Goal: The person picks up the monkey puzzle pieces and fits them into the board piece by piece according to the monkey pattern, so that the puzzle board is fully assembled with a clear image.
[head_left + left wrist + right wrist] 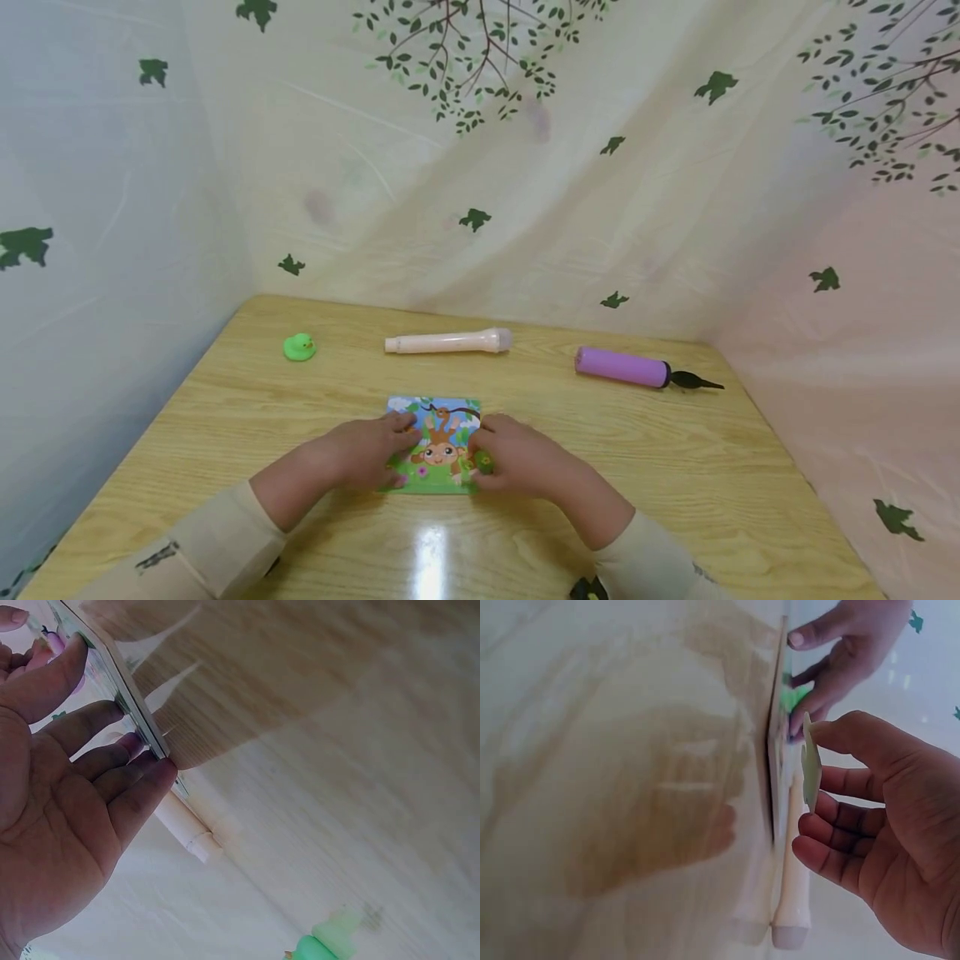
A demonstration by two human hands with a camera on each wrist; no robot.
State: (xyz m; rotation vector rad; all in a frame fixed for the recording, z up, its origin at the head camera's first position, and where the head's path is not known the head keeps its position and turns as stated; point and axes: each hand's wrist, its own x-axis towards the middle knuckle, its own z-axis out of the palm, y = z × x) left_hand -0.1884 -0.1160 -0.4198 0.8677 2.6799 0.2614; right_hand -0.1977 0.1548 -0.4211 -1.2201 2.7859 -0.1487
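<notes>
A square picture puzzle point(437, 454) with a cartoon monkey hanging from a branch lies flat on the wooden table. My left hand point(367, 452) rests on its left side; in the left wrist view the fingers point(142, 796) touch the board's edge, loosely extended. At the right side, my right hand point(517, 457) pinches a small puzzle piece point(811, 766) between thumb and fingers. The right wrist view shows this piece edge-on, pale and thin, held just off the board. Part of its green printed face shows in the head view. Both hands cover parts of the picture's sides.
Behind the puzzle lie a green toy duck point(299, 347), a pale pink microphone-shaped stick point(447, 342) and a purple hand pump point(621, 367) with a black nozzle. A black object point(587, 589) shows beside the right sleeve. Printed cloth hangs along the table's back and sides.
</notes>
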